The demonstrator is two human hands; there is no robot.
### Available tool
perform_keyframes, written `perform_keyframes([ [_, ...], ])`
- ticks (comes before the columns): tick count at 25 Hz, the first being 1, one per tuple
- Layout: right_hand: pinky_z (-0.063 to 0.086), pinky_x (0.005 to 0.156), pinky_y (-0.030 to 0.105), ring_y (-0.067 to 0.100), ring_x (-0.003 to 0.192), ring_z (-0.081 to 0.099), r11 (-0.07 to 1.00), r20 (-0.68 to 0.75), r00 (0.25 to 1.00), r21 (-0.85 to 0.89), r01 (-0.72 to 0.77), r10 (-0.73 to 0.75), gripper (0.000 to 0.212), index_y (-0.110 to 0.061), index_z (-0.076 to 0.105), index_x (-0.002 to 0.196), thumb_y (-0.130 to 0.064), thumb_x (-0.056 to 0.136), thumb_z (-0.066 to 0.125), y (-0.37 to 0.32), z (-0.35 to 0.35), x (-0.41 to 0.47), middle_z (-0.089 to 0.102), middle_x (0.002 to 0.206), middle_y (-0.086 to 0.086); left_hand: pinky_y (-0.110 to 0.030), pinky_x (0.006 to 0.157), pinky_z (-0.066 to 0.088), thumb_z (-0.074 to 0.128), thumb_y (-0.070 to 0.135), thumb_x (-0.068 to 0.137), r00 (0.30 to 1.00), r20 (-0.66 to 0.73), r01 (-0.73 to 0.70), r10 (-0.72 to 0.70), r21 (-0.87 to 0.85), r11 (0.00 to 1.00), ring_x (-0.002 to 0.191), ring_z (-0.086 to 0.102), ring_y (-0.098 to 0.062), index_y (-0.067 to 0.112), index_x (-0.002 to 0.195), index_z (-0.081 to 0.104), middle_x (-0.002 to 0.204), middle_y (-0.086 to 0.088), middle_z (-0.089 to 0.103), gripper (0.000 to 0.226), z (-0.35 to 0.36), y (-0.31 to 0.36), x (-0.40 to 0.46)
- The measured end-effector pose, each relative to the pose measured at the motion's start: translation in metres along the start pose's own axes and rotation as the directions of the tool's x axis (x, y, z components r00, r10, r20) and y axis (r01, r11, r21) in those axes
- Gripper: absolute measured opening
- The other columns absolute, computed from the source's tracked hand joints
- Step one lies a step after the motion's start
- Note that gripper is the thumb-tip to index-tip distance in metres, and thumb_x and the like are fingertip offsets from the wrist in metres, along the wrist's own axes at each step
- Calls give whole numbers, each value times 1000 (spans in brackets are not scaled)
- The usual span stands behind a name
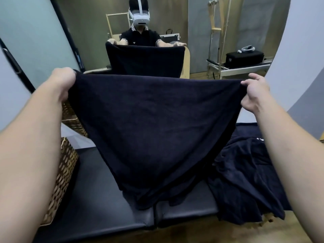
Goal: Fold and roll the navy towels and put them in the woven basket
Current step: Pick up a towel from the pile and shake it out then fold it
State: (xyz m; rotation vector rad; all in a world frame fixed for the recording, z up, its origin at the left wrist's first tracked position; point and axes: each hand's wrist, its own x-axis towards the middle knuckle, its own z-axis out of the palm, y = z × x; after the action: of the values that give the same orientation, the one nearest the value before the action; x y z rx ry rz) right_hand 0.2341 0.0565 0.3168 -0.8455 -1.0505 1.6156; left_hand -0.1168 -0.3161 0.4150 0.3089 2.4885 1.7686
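A navy towel [154,130] hangs stretched in the air in front of me, its lower edge brushing the black padded bench [98,199]. My left hand [64,82] grips its top left corner and my right hand [254,92] pinches its top right corner. More navy towels [249,179] lie crumpled in a heap on the bench at the right, partly hanging over the front edge. The woven basket [64,165] stands on the bench at the left, mostly hidden behind my left forearm.
A wall mirror [157,23] ahead reflects a person wearing a headset and holding up the towel. A second woven container [73,120] sits behind the basket. Wooden frames and a black case [244,58] show at the right in the mirror.
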Motion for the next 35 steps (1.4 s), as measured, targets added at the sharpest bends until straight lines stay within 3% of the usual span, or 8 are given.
perform_keyframes([
  [8, 47, 109, 39, 19, 132, 51, 956, -19, 983, -239, 171, -181, 77, -48, 26, 150, -9, 88, 50, 10, 7, -3, 41, 152, 3, -39, 87, 44, 51, 26, 106, 994, 103, -85, 46, 415, 906, 118, 58, -37, 2, 135, 53, 136, -19, 57, 38, 19, -8, -1],
  [12, 52, 82, 37, 28, 112, 55, 760, 90, 986, -648, -50, 141, 77, -34, 25, 156, -5, 93, 59, 35, -7, -9, 44, 135, 1, -41, 75, 51, 53, 18, 95, 976, 154, 85, -153, 378, 922, 79, 62, -35, 6, 92, 61, 91, -21, 64, 15, 16, -10, -15],
  [15, 54, 77, 36, 24, 95, 64, 923, 91, 996, -385, 13, 23, 61, -30, 45, 144, -1, 92, 61, 17, 3, -2, 61, 129, 14, -52, 93, 54, 59, 18, 93, 959, 226, 100, -170, 289, 952, 96, 67, -37, 8, 97, 64, 106, -22, 68, 12, 10, -5, -8],
  [18, 60, 74, 36, 21, 88, 72, 995, 213, 975, 86, 42, -59, 55, -25, 46, 135, -34, 90, 75, -14, 15, 3, 69, 120, 9, -41, 81, 59, 58, 35, 100, 975, 215, 7, 49, -254, 967, 101, 69, -22, 24, 108, 64, 119, -3, 71, 14, 11, 9, 5],
  [22, 61, 75, 41, 30, 97, 72, 947, 269, 939, -293, -132, 214, 34, -14, 70, 108, -39, 86, 79, 33, 12, -19, 75, 110, 13, -38, 67, 56, 54, 33, 104, 955, 295, 95, -42, -167, 981, 81, 67, -20, 24, 126, 61, 109, -4, 69, 25, 35, -37, -11],
  [25, 58, 86, 56, 30, 90, 73, 974, 59, 990, -195, -112, 126, 25, -15, 69, 96, -36, 85, 78, 18, 14, -13, 75, 106, 13, -29, 40, 53, 57, 20, 103, 989, 134, 101, -66, -274, 956, 54, 66, -15, 15, 91, 60, 82, -6, 70, 13, 35, -30, -13],
  [28, 60, 89, 44, 26, 102, 74, 984, 274, 956, 108, -141, 107, 57, -13, 67, 123, -59, 89, 64, -13, 19, -11, 75, 114, 7, -32, 66, 62, 57, 26, 103, 984, 112, -51, 137, -561, 826, 80, 74, -12, 21, 100, 61, 97, 2, 76, 8, 26, -11, -11],
  [35, 56, 91, 54, 28, 98, 72, 980, 30, 995, -177, -92, 99, 47, -15, 64, 113, -45, 79, 79, -14, 11, -4, 73, 117, 10, -33, 68, 55, 65, 33, 97, 998, 0, -53, 57, -393, 918, 87, 64, -21, 20, 99, 56, 94, -3, 66, 16, 34, -16, 2],
])
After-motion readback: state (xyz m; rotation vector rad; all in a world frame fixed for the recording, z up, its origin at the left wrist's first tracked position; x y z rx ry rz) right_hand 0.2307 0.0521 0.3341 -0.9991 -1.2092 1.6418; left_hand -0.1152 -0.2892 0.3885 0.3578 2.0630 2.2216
